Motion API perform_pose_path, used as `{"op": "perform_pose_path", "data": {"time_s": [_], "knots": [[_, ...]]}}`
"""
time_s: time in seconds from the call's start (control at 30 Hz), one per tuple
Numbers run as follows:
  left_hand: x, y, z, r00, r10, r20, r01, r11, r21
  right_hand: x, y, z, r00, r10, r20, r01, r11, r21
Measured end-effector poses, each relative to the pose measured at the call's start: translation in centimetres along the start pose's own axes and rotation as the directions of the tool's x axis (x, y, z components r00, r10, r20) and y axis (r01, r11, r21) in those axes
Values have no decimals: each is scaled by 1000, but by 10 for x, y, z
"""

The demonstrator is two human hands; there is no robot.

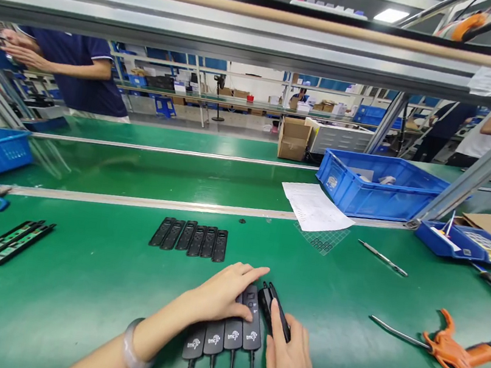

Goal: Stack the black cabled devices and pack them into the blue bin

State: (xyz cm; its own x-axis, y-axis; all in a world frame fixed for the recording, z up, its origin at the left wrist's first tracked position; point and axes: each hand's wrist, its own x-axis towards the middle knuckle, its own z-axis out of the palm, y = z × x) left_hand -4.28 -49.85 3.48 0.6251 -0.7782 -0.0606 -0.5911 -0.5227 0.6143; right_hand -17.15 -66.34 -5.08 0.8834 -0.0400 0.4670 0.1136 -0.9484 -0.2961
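Right hand (290, 363) tilts dongle (275, 311) — lengthwise, away

factory assembly line: green conveyor belt (145, 175), parts bins (378, 188).

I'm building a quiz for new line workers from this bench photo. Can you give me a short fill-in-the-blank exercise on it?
1. The left hand lies flat on a row of ____ black cabled units printed "tmc".
2. The right hand holds one more black unit, tilted, to the ____ of that row.
3. Beyond the hands lie ____ empty black shells side by side.
4. The left wrist wears a pale ____.

Missing words: four; right; six; bangle
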Motion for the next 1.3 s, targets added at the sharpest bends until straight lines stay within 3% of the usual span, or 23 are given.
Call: {"op": "perform_pose_path", "data": {"time_s": [0.1, 0.3, 0.47, 0.73, 0.83, 1.0, 1.2, 1.3], "knots": [[-6, -6, -3, 998, -42, 45, 43, 999, -8, -2, -3, 3, 999, 11, 33, -10, 999, -34], [-14, -14, 6, 997, 38, -61, -42, 997, -60, -5, -14, 8, 996, 45, 82, -38, 996, -85], [-20, -22, -1, 999, 27, -46, -31, 997, -76, -5, -9, 12, 992, 38, 120, -32, 998, -52], [-11, -10, 14, 997, 60, -38, -62, 996, -56, -9, -25, 6, 988, 117, 100, -117, 993, -1], [-13, -8, 5, 997, 69, -41, -69, 997, 19, -9, -29, 7, 991, 101, 92, -94, 992, -79], [-21, -19, -9, 997, -16, 81, 6, 993, 115, -4, -28, 11, 995, 79, 58, -66, 978, -197], [-35, -18, -4, 997, 45, -70, -41, 997, 58, 2, -45, 7, 992, 92, 87, -78, 986, -148], [-44, -23, -18, 1000, -9, 6, 9, 999, 49, 3, -48, 5, 990, 106, 94, -91, 984, -153]]}}
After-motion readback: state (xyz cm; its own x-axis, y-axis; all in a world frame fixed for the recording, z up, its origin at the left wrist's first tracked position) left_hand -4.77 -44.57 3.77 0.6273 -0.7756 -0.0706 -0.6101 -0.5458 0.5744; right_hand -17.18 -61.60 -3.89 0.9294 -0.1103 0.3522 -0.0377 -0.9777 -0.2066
